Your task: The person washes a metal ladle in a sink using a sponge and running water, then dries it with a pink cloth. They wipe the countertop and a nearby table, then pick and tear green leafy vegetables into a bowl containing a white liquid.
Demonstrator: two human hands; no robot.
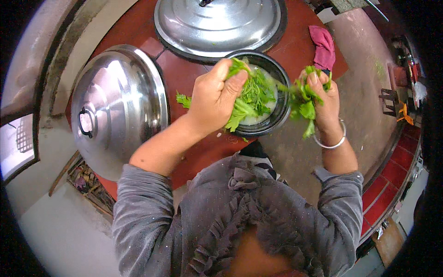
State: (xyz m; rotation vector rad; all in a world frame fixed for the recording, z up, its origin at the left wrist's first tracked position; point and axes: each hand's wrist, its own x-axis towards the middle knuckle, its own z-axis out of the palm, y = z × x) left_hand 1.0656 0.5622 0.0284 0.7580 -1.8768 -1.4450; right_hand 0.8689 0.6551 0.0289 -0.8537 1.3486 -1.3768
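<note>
A dark round pot (284, 114) stands on a red tiled surface in front of me, with whitish liquid and leafy greens (258, 91) in it. My left hand (216, 93) is closed on a bunch of leafy greens (241, 112) over the pot's left side; some leaves stick out below and left of the fist. To the right of the rim, my right hand (322, 93) grips another bunch of greens (306, 107), slightly blurred. A silver bangle (334, 142) circles my right wrist. The pot's left wall is partly hidden by my left hand.
A large metal domed lid (121, 104) with a dark handle lies at the left. Another metal lid (218, 27) covers the far part of the red surface (197, 155). A pink cloth (323, 48) lies near its right edge. Small scraps lie near the pot.
</note>
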